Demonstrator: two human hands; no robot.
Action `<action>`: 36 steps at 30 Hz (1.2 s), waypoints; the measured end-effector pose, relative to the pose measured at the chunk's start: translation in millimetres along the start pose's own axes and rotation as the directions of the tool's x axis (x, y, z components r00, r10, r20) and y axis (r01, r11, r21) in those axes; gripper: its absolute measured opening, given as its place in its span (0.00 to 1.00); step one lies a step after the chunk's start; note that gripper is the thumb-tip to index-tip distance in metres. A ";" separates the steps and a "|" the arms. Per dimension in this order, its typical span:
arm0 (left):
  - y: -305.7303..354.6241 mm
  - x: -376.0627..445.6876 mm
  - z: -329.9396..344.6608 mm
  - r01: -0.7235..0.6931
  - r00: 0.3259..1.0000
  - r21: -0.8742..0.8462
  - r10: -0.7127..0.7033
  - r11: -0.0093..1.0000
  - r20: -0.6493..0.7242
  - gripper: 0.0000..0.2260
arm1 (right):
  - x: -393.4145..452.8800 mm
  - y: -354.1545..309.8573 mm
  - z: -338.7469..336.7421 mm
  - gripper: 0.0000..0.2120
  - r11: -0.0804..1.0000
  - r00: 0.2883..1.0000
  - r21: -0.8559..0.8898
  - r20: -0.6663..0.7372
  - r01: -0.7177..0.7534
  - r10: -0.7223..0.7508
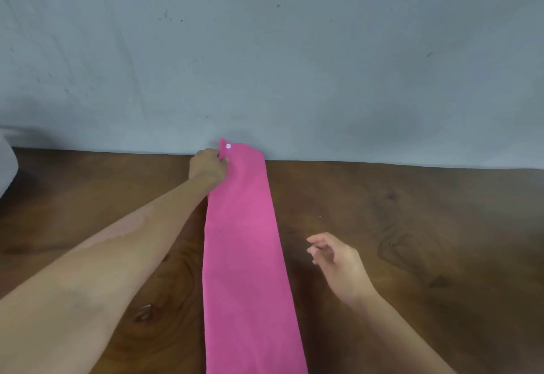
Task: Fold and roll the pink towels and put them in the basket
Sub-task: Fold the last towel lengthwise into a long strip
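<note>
At the far left edge a pale grey shape (6, 164) is poking into view, too cropped and blurred to say whether it is the basket or something else, so the place the rolls are meant to go is not showing for certain. Moving right, the left hand (207, 166) is reaching to the far side of the wooden table (412, 226) and pinching the left corner of the towel's far end, its fingers curled round the cloth there; this looks like a hold for keeping the strip taut and straight, or for starting the roll from that end. The pink towel (244, 256) is lying flat down the middle of the table as a long narrow strip, apparently already folded lengthwise, its far end touching the grey wall (265, 50) and curling slightly up against it, with a small white dot (228, 146) near that corner that may be a snap or tag. Its near end is running off the bottom of the frame. Further right, the right hand (332, 259) is hovering just beside the towel, holding nothing, fingers loosely bent, seemingly waiting to help with the far end.
</note>
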State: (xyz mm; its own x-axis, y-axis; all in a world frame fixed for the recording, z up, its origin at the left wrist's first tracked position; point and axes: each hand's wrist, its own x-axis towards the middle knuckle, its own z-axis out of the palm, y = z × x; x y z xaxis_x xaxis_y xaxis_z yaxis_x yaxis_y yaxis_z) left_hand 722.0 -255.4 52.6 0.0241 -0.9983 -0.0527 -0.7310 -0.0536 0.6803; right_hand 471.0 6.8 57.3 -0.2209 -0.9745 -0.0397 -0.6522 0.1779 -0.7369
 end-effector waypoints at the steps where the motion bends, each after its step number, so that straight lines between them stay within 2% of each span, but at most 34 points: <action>1: -6.9 3.2 0.3 0.020 1.000 0.054 -0.019 0.998 -0.004 0.15 | 0.9 0.7 0.2 0.10 1.000 1.000 -0.004 0.003 -0.006 0.006; 4: -14.6 6.1 2.6 0.013 1.000 0.129 -0.016 0.992 0.026 0.17 | 0.4 6.3 0.0 0.12 0.999 0.999 -0.010 0.020 -0.035 0.035; 8: -12.1 15.4 3.5 -0.007 0.991 -0.040 0.013 0.999 0.133 0.07 | -3.8 16.9 0.2 0.11 0.997 0.997 -0.034 0.024 -0.076 0.077; 12: -12.4 29.4 -0.5 0.081 0.962 -0.119 -0.046 0.990 0.270 0.10 | -10.2 19.0 1.7 0.10 0.995 0.996 -0.053 0.001 -0.085 0.085; 14: -8.3 30.1 -4.1 0.076 0.958 -0.129 -0.037 0.989 0.284 0.12 | -12.8 18.1 2.5 0.10 0.994 0.996 -0.060 -0.012 -0.089 0.088; 17: 1.8 21.4 -11.5 -0.024 0.972 -0.109 0.049 0.994 0.229 0.21 | -16.3 14.3 1.0 0.10 0.992 0.994 -0.059 -0.020 -0.107 0.106; 20: 5.2 9.4 -18.1 -0.244 0.955 -0.080 0.253 0.967 0.153 0.19 | -21.2 5.4 -3.5 0.10 0.994 0.995 -0.042 -0.023 -0.101 0.100; 23: 9.9 -15.1 -22.9 -0.446 0.893 -0.065 0.449 0.893 0.032 0.09 | -23.7 -9.0 -10.9 0.10 0.998 0.997 -0.022 -0.036 -0.063 0.062; 25: 15.7 -34.0 -24.7 -0.573 0.820 -0.069 0.572 0.817 -0.026 0.04 | -22.7 -20.5 -17.5 0.09 0.999 0.999 -0.034 -0.041 -0.019 0.017; 27: 21.0 -51.5 -26.6 -0.660 0.751 -0.074 0.657 0.747 -0.064 0.06 | -20.0 -32.6 -25.6 0.08 0.999 0.998 -0.048 -0.048 0.025 -0.027; 29: 23.9 -65.6 -31.9 -0.701 0.713 -0.088 0.697 0.708 -0.073 0.11 | -15.6 -44.8 -33.8 0.07 0.991 0.990 -0.075 -0.075 0.110 -0.116; 31: 32.3 -86.0 -38.3 -0.762 0.647 -0.032 0.756 0.647 -0.099 0.17 | -11.0 -57.6 -41.7 0.09 0.977 0.974 -0.084 -0.104 0.194 -0.203; 34: 46.0 -121.3 -51.8 -0.776 0.626 -0.016 0.767 0.630 -0.141 0.14 | -4.6 -79.3 -54.3 0.15 0.929 0.931 -0.164 -0.101 0.332 -0.350; 36: 56.6 -149.2 -60.4 -0.825 0.559 -0.010 0.813 0.565 -0.162 0.16 | -1.3 -92.2 -63.6 0.19 0.864 0.884 -0.244 -0.053 0.440 -0.465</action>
State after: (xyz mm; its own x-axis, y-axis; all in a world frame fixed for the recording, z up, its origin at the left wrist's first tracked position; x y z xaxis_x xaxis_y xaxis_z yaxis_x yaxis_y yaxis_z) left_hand 718.2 -110.8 143.1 -0.4703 -0.6055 0.6420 -0.4262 0.7929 0.4356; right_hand 485.3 0.4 168.1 0.0695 -0.9369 0.3427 -0.8378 -0.2413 -0.4897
